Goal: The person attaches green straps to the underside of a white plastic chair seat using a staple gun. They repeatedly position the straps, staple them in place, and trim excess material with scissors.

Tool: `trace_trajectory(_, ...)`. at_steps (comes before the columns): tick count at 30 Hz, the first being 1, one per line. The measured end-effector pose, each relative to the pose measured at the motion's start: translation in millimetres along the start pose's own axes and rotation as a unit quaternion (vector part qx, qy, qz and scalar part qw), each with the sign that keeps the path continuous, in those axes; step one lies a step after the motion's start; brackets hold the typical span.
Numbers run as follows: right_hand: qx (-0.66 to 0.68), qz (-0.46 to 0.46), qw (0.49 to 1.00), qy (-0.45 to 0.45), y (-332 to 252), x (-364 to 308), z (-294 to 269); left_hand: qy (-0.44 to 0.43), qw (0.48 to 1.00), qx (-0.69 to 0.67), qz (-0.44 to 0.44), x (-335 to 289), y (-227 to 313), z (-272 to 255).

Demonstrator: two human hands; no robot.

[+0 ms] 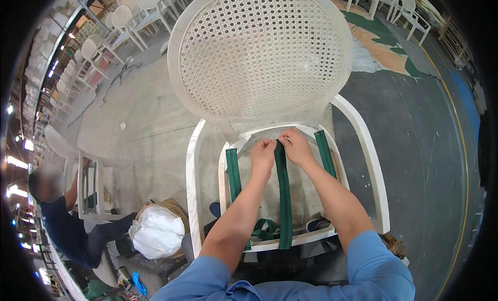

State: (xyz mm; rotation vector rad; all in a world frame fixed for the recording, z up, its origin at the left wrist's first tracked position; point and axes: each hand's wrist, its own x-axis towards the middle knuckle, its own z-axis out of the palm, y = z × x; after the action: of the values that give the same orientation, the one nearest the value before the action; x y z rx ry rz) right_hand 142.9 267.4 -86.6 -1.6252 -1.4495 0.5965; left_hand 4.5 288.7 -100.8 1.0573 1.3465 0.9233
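A white chair frame with a round cane back stands in front of me, its seat open. Green webbing straps run front to back across the seat: a left strap, a right strap and a middle strap. At the far end of the middle strap, by the rear seat rail, my left hand pinches its left edge. Closed on the same end from the right is my right hand. Fingertips hide the strap's very end. A loose green strap loop hangs near the front rail.
To the left, a seated person works at another white chair. A white plastic bag in a cardboard box stands beside my chair. Rows of white chairs fill the far left; more chairs stand far right near painted cloth.
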Motion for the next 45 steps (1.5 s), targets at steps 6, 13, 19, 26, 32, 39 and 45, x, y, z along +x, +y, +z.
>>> trace_trajectory(6,-0.113,-0.003,0.992,0.053,31.3,42.6,37.3,0.024,0.968,-0.212,-0.132,58.6,-22.5,21.5)
trace_trajectory(13,-0.207,0.003,0.978,0.018,54.8,66.0,51.9,0.069,0.943,-0.235,-0.227,82.6,-33.4,34.3)
trace_trajectory(19,-0.183,0.005,0.983,0.007,43.7,72.3,65.7,0.072,0.935,-0.266,-0.223,91.8,-37.4,18.0)
trace_trajectory(26,-0.161,0.023,0.986,0.019,48.5,79.9,66.2,0.099,0.944,-0.236,-0.206,93.0,-31.8,18.7)
trace_trajectory(32,-0.148,0.057,0.987,-0.018,47.5,82.4,57.4,0.109,0.948,-0.212,-0.210,88.2,-25.6,24.5)
trace_trajectory(39,0.041,0.042,0.991,0.123,6.6,-39.7,16.4,0.125,0.941,-0.222,-0.222,83.7,-15.6,25.6)
trace_trajectory(45,0.186,0.200,0.961,-0.041,-96.4,-269.8,-119.6,0.025,0.971,-0.062,-0.230,112.8,-41.4,23.0)
